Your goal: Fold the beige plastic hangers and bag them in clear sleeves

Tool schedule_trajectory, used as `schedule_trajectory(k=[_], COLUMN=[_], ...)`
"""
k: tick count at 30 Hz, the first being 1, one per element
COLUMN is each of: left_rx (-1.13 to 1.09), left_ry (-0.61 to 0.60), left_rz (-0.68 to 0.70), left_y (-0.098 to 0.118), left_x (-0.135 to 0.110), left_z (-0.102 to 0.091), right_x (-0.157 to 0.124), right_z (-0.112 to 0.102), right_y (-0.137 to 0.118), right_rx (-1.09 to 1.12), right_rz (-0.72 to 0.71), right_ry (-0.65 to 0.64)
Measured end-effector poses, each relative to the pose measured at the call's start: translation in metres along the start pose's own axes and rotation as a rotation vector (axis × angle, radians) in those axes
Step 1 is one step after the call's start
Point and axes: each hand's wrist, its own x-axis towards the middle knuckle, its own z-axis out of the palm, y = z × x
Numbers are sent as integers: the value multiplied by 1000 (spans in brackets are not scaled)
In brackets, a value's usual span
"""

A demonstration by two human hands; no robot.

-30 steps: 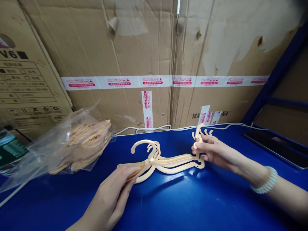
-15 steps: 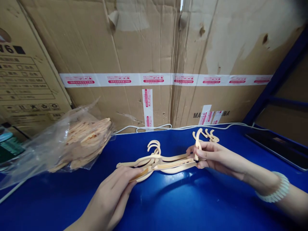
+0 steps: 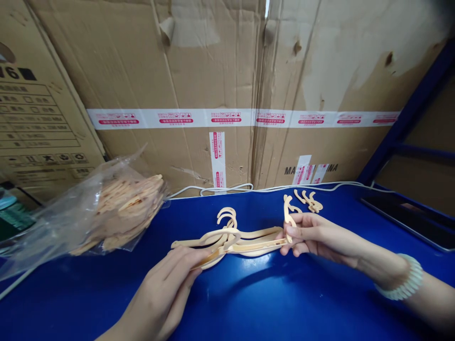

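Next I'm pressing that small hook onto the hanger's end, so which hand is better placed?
Probably your right hand: it pinches the hook at the right end of the hanger. Your left hand grips the hanger's other side, so it seems better placed to steady it.

This looks like a workshop: corrugated cardboard (image 3: 213,80) with printed packing tape (image 3: 202,118) walls twelve o'clock, a blue metal frame (image 3: 414,111) stands at two, and bagged hanger pieces (image 3: 138,206) crowd the counter (image 3: 263,308).
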Motion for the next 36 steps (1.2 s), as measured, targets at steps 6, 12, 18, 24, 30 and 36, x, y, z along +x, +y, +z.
schedule_trajectory(k=[6, 12, 18, 24, 30, 36], left_rx=[0, -21, -59, -15, 58, 205], left_ry=[-7, -32, -68, -11, -9, -164], left_rz=[-10, -29, -71, -82, -80, 59], left_y=[-1, -5, 1, 4, 7, 10], left_x=[-2, -7, -2, 3, 5, 2], left_z=[1, 6, 3, -3, -12, -9], right_x=[1, 3, 7, 4, -19, -27], right_z=[15, 19, 16, 7, -32, -38], right_y=[1, 10, 20, 3, -38, -54], right_rx=[-103, -252, -185, -194, -469, -859], right_rz=[-58, -188, -272, -378, -319, -203], right_ry=[148, 261, 374, 437, 274, 64])
